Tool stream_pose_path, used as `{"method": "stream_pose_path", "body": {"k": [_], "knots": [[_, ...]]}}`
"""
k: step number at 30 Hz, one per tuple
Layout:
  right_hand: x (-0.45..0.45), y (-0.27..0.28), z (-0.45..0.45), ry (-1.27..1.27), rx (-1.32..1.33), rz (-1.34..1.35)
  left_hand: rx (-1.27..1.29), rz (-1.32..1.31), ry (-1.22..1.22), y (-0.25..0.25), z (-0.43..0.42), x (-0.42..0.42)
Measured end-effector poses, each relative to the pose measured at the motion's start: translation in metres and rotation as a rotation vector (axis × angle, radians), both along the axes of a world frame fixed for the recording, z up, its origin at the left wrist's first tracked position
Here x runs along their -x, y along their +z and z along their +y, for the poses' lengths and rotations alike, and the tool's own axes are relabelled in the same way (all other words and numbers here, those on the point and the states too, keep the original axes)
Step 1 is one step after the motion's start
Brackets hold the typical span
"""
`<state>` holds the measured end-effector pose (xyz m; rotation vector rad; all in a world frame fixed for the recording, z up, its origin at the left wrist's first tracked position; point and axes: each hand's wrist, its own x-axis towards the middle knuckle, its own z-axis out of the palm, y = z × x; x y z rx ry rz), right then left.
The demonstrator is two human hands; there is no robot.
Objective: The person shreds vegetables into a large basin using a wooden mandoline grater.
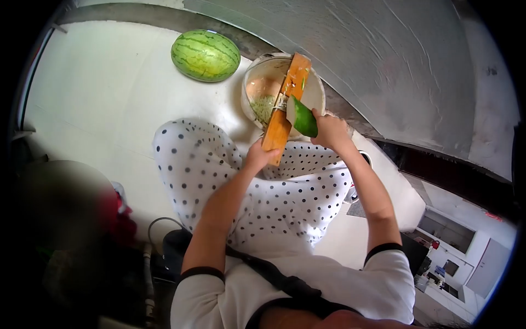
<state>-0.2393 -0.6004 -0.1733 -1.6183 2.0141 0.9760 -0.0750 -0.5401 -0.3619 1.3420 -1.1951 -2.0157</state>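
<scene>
**Grip Status and Hazards**

Head view: My left hand (261, 155) is closed around the near end of the wooden board (278, 130), which spans the bucket (246, 104). My right hand (331, 132) grips the cut green piece (304, 119) against the board's right side. Caution: a loosened left grip could tip the board; a slipping piece could bring fingers onto the slot. Count: one board, one bucket, one piece, one watermelon (206, 55) at far left; shreds (263, 107) uncountable.

Pale smooth floor (98, 82), soft sheen | scuffed grey wall (383, 66), grimy strip (148, 12) along base | far right: white wall (467, 259), cluttered counter (438, 285)
</scene>
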Motion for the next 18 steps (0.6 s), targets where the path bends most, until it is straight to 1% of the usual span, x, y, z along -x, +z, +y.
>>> {"method": "stream_pose_path", "body": {"k": [1, 3, 4, 6, 7, 8, 11, 13, 16, 18], "knots": [[-0.001, -0.006, 0.000, 0.005, -0.005, 0.005, -0.005, 0.005, 0.005, -0.002, 0.001, 0.000], [-0.007, -0.019, -0.001, 0.160, -0.162, 0.111, -0.029, 0.020, -0.034, -0.006, -0.001, 0.000], [-0.010, -0.018, -0.001, 0.169, -0.163, 0.119, -0.029, 0.028, -0.025, -0.007, -0.003, 0.000], [-0.019, -0.013, 0.005, 0.253, -0.148, 0.067, -0.009, -0.064, -0.066, -0.008, -0.002, 0.003], [-0.021, -0.017, 0.006, 0.193, -0.170, 0.045, -0.013, -0.056, -0.065, -0.010, -0.001, 0.004], [-0.022, -0.020, 0.010, 0.189, -0.173, 0.051, -0.002, -0.056, -0.061, -0.011, 0.000, 0.004], [-0.015, -0.031, 0.017, 0.154, -0.091, 0.078, 0.020, -0.023, -0.039, -0.007, -0.003, 0.004], [-0.006, -0.036, 0.015, -0.030, -0.005, 0.038, 0.021, 0.002, -0.016, -0.008, -0.002, 0.004], [-0.021, -0.031, 0.032, 0.056, -0.026, 0.031, -0.058, 0.015, -0.007, -0.013, 0.002, 0.005], [-0.027, -0.033, 0.033, 0.085, -0.048, 0.054, 0.002, -0.044, -0.014, -0.011, 0.001, 0.006]]}}
